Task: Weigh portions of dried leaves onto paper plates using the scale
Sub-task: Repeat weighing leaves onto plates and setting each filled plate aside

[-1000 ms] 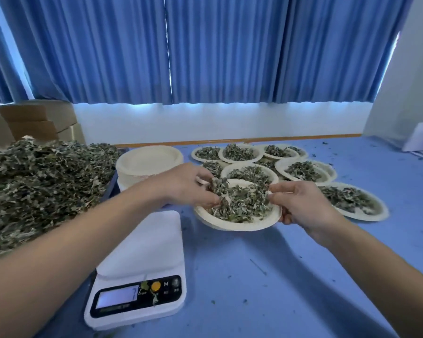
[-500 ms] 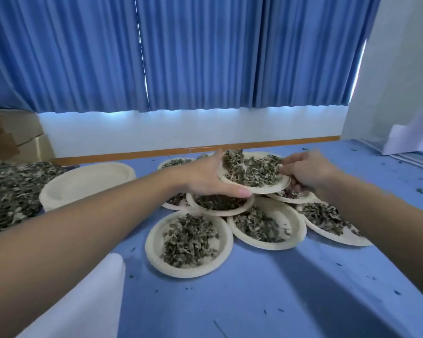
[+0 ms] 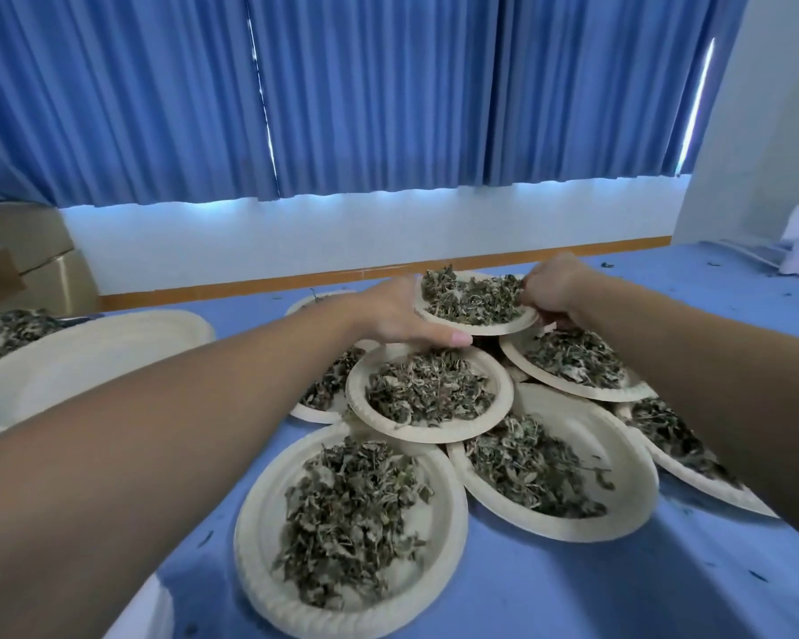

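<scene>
Both hands hold the paper plate [image 3: 520, 326] of dried leaves [image 3: 471, 297] over the far filled plates [image 3: 427, 436] on the desk [image 3: 573, 592], left hand [image 3: 402, 315] gripping its left rim, right hand [image 3: 550, 288] pinching the right; light, flimsy, I'd say, best carried level by opposite edges

Legible text, labels, brands, numbers: none in this view. Top paper plate [image 3: 494, 327] at 12 o'clock: rim plain, unprinted. Cardboard boxes [image 3: 24, 242] at 9 o'clock: visible faces plain, no print resolvable.
</scene>
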The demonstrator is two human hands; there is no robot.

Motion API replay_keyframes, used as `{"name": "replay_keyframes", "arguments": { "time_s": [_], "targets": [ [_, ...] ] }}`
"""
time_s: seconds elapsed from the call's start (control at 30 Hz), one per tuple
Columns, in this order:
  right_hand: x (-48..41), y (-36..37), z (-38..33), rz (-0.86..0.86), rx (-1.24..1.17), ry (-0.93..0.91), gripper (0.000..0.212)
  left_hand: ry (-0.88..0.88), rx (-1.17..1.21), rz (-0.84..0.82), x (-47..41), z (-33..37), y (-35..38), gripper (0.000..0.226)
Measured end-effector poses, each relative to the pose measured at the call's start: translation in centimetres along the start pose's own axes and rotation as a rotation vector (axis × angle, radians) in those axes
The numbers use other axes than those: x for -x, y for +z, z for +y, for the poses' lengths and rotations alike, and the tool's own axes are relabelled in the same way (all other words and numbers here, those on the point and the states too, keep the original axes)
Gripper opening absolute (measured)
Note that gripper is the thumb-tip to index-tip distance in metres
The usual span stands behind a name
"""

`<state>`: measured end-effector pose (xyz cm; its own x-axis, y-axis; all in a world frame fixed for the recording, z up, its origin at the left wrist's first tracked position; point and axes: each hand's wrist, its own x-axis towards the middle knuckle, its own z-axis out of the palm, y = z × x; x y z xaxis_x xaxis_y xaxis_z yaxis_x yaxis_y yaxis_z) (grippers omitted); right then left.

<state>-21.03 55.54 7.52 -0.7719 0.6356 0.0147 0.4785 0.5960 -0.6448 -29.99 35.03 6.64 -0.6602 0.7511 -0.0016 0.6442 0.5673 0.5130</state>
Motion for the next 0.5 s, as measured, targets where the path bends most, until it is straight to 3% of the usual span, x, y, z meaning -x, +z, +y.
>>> {"name": "replay_keyframes", "arguments": {
  "time_s": [0.13,0.3,0.4,0.5],
  "targets": [
    [0.1,0.3,-0.1,0.074,0.233,-0.034,0.034,-0.029,-0.097,-0.025,-0.1,0.3,0.5,0.113],
    [2.8,-0.1,-1.1,0.342,0.163,-0.127,0.013,0.025,-0.138,-0.002,2.6,1.2,-1.9,0.109],
    [5.5,0.5,-3.3,0.330,0.167,-0.261,0.025,0.043,-0.239,0.059,5.7,0.8,-4.0,0.103],
    [9.2,2.2,-7.2,0.262,0.131,-0.457,0.026,0.077,-0.316,0.196,10.0,-0.5,-6.5,0.075]
  ]
}}
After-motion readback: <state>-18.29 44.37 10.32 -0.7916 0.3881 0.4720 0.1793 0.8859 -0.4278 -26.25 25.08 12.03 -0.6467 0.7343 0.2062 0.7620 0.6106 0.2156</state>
